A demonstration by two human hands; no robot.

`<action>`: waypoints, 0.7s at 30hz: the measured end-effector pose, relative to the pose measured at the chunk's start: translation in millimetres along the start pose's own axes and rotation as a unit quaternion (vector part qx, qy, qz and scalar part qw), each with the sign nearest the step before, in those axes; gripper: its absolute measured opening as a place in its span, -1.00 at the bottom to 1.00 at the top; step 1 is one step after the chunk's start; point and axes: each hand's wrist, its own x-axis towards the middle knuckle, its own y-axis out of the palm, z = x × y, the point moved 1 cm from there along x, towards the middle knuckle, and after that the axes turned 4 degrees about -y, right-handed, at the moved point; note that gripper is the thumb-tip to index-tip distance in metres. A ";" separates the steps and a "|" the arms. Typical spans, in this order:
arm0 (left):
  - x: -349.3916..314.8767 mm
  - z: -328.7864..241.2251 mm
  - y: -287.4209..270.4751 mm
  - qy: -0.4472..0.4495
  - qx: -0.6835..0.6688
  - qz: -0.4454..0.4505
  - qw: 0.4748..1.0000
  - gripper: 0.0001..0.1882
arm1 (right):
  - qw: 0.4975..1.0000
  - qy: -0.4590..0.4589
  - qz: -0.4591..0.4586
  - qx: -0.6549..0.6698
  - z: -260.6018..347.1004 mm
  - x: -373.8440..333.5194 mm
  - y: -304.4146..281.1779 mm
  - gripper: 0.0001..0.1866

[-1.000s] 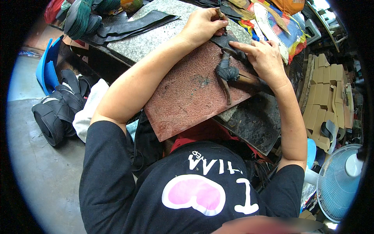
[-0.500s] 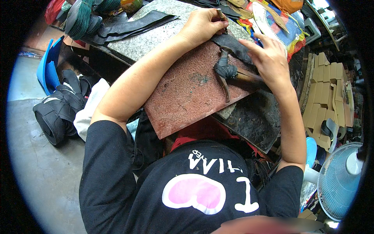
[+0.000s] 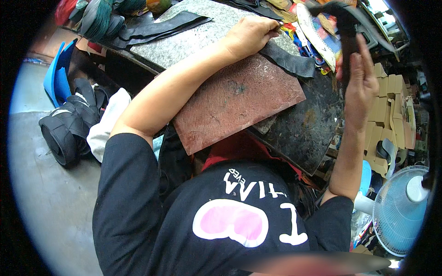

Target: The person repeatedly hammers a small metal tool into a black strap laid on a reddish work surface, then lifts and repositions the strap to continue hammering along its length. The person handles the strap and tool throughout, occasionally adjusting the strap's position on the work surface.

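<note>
My left hand (image 3: 252, 37) is closed, fingers pinched at the far end of a black leather strip (image 3: 294, 63). Hardly anything shows of the slim metal punch in its grip. The strip lies over the far edge of a reddish, rough board (image 3: 244, 103). At the right, my right hand (image 3: 361, 92) is wrapped round the handle of a hammer (image 3: 346, 25), raised off the bench. Motion blurs the hammer's dark head, and it stands apart from the strip.
Under the board is a pale stone slab (image 3: 193, 39) with more black strips (image 3: 165, 27) on it. Teal cord bundles (image 3: 94, 20) sit at the far left. A fan (image 3: 400, 211) and cardboard pieces (image 3: 393, 110) stand to the right; a black strap roll (image 3: 62, 142) lies on the floor.
My right hand has taken the hammer off the reddish board and lifted it up to the right. My left hand has shifted slightly right, its fingers now covering most of the punch.
</note>
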 end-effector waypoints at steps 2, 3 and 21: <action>1.4 -4.0 1.7 0.011 0.013 -0.019 1.000 -0.80 | 0.999 -0.030 -0.018 -0.020 0.8 6.6 5.4 -0.60; 2.1 -4.9 1.4 0.017 0.019 -0.027 0.999 -0.81 | 0.998 -0.031 0.006 -0.045 -1.4 8.6 9.9 -0.61; -9.9 26.9 18.9 -0.275 -0.315 -0.039 0.907 -0.80 | 0.926 0.069 0.149 -0.341 -38.2 -44.9 16.8 -0.61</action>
